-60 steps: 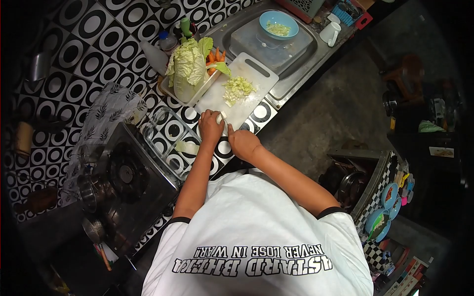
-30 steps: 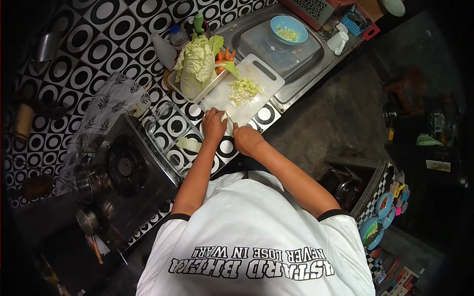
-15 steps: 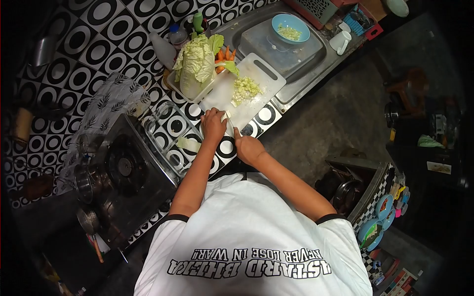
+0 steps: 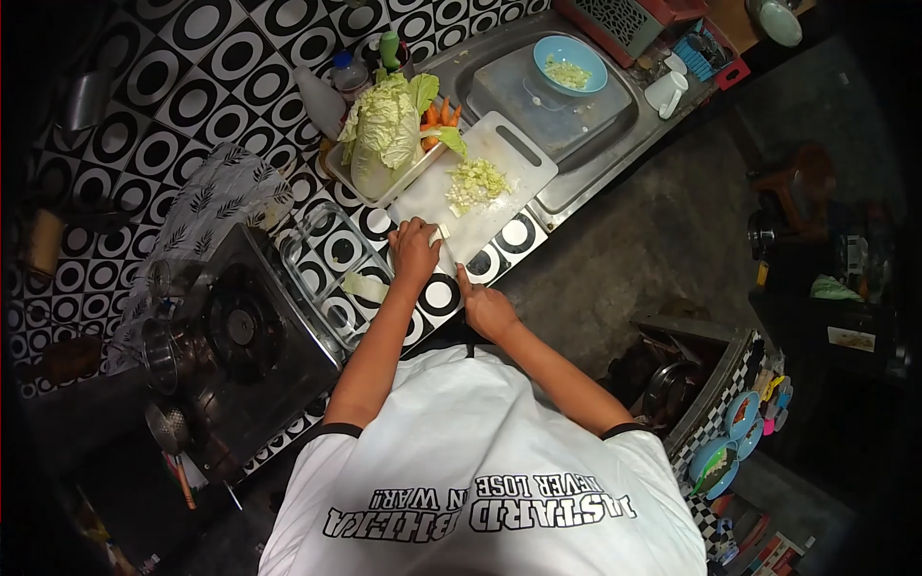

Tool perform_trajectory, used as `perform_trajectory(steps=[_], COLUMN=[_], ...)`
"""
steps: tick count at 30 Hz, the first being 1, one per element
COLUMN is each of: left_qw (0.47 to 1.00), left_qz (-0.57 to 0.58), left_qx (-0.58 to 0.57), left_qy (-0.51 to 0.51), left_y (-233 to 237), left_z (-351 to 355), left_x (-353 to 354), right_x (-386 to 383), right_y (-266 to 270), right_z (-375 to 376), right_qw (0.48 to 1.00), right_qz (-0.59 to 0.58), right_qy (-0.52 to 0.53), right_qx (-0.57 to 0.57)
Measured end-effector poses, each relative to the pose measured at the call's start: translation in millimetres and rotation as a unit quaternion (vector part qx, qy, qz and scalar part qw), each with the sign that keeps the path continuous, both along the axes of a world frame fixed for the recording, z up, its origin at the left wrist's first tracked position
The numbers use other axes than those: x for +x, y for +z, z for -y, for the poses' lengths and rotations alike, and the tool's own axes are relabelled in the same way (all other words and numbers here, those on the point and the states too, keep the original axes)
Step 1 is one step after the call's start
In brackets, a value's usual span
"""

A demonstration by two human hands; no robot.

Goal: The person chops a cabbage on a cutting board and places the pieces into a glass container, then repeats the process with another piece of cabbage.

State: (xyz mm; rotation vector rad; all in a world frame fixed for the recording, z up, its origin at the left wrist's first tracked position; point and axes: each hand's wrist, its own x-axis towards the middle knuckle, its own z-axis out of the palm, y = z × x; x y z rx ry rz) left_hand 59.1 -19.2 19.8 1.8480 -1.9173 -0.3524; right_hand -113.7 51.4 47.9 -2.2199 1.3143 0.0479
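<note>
My left hand (image 4: 415,252) is closed over a pale piece of cabbage (image 4: 440,233) at the near end of the white cutting board (image 4: 509,211). My right hand (image 4: 488,305) grips a knife (image 4: 448,257), whose thin blade lies beside the left fingertips; its handle is hidden in the fist. Farther up the board is a heap of chopped cabbage (image 4: 477,185). A napa cabbage (image 4: 379,139) and several carrots (image 4: 442,120) fill a white container (image 4: 408,180) left of the board. One cabbage leaf (image 4: 365,286) lies on the tiles near my left forearm.
Behind the board, a blue bowl (image 4: 570,65) with chopped pieces rests on a lidded box (image 4: 547,106) in the steel sink (image 4: 615,125). A white mug (image 4: 666,94) stands at right. To the left are a glass dish (image 4: 322,226) and a gas stove (image 4: 240,326).
My right hand has drawn slightly down toward my body with the knife. The left hand keeps its hold on the cabbage piece. The view has shifted a little.
</note>
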Motion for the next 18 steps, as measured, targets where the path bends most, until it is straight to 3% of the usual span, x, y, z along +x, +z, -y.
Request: perform_trajectory(steps=[18], left_qw=[0.999], left_qz=[-0.01], left_qx=[-0.012], left_qy=[0.036], left_y=[-1.2], left_z=[-7.9], left_x=[-5.8], right_x=[-2.4], right_y=[-31.9], right_z=[25.0], right_qw=[0.996], right_qz=[-0.002], right_qy=[0.03], right_qx=[-0.084])
